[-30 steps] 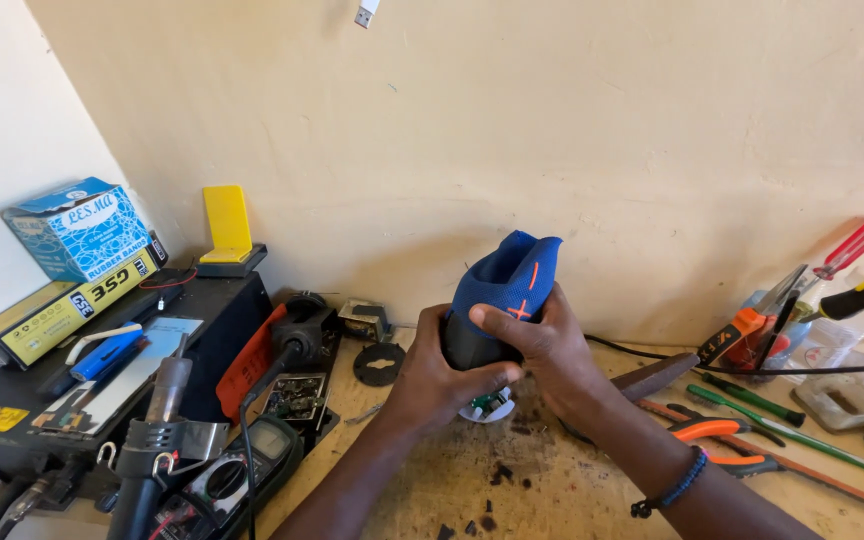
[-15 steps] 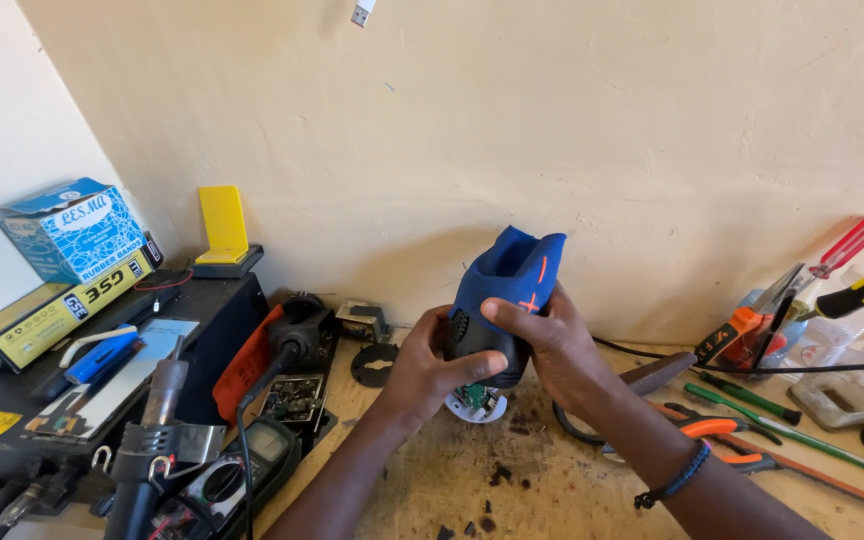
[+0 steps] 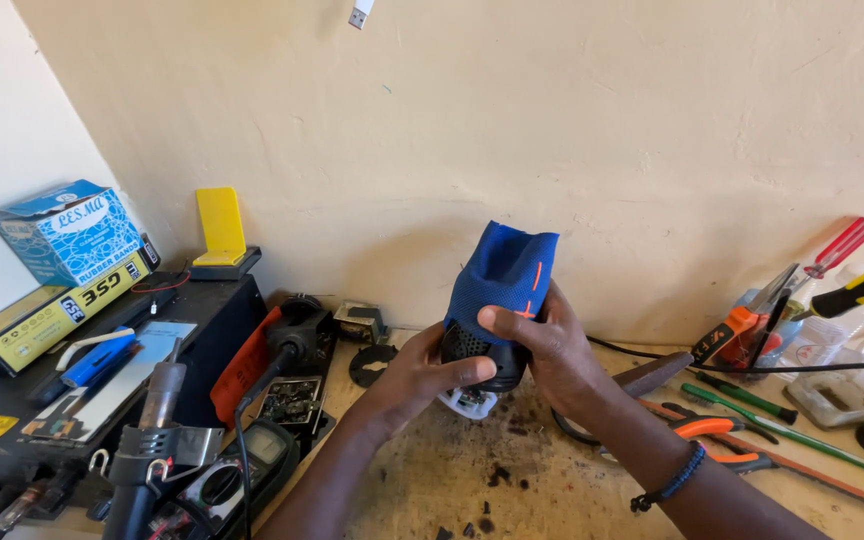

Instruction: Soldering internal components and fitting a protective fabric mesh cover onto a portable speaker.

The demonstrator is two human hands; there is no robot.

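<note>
Hands grip a blue fabric-covered cylindrical speaker (image 3: 492, 300) above the bench (image 3: 552, 480); left hand (image 3: 412, 375) and right hand (image 3: 542, 345) fingers pinch its black lower end. It looks light and rigid, its mesh grippy.

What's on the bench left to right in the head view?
Blue box → yellow stand → left hand → blue speaker → right hand → orange-handled pliers → red screwdriver

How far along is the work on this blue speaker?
Done: the blue cover is pulled partway up, baring the black grille. In hand: the left hand grips the grille end while the right hand holds the cover. Left: the cover still wraps most of the speaker; a circuit board lies beneath it.
</note>
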